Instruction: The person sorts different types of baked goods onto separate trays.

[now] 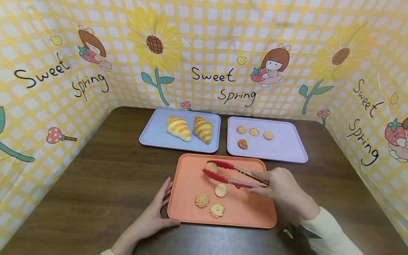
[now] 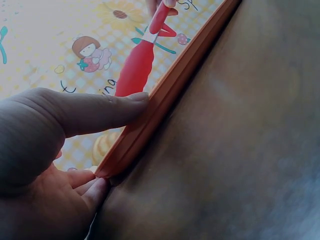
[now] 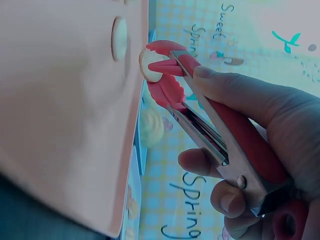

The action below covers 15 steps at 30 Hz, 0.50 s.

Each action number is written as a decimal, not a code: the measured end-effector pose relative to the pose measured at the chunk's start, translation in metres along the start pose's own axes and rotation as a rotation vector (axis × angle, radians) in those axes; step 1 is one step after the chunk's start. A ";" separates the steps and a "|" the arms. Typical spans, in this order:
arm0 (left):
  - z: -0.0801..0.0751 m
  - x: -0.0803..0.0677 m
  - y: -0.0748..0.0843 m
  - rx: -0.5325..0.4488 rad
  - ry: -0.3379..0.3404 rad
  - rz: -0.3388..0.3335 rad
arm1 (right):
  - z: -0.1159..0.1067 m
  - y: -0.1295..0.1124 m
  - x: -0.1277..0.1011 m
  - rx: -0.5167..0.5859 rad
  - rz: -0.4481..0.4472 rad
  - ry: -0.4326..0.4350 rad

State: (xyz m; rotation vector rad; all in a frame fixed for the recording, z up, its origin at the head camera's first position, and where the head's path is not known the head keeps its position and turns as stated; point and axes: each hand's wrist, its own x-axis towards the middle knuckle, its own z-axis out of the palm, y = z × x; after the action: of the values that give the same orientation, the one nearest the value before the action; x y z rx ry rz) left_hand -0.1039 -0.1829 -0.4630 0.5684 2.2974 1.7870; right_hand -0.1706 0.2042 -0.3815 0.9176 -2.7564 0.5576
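My right hand point(image 1: 282, 186) grips red-and-silver tongs point(image 3: 220, 125), the thumb on one arm and fingers around the other. Between the red tong tips is a round plain cookie point(image 3: 150, 65), over the back part of the orange tray point(image 1: 245, 209). On that tray lie another round cookie point(image 1: 220, 190), a swirled cookie point(image 1: 202, 200) and a scalloped cookie point(image 1: 217, 210). My left hand point(image 1: 153, 214) rests at the tray's front left corner, fingers extended along the left side and thumb along the front rim point(image 2: 150, 117).
Behind the orange tray, a blue tray point(image 1: 148, 136) holds two croissant-shaped breads point(image 1: 178, 128). To its right stands a lilac tray point(image 1: 280, 148) with several small cookies, including a pretzel-shaped one point(image 1: 242, 143). A yellow checked cloth point(image 1: 204, 42) hangs around the dark wooden table point(image 1: 105, 170).
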 end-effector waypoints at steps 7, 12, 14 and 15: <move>0.000 0.000 0.000 -0.005 -0.006 0.004 | -0.008 0.013 -0.003 -0.025 0.074 0.039; 0.000 0.000 0.000 -0.002 -0.009 0.014 | -0.014 0.025 -0.005 -0.061 0.085 0.088; 0.000 0.000 0.000 -0.002 -0.010 0.013 | -0.017 0.029 -0.006 -0.069 0.102 0.097; 0.000 0.000 0.000 -0.003 -0.010 0.012 | -0.019 0.032 -0.006 -0.071 0.115 0.095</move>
State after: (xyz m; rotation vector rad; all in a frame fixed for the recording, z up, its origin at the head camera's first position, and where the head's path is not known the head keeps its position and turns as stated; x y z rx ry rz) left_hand -0.1037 -0.1833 -0.4629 0.5914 2.2894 1.7880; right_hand -0.1842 0.2382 -0.3754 0.7020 -2.7367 0.5043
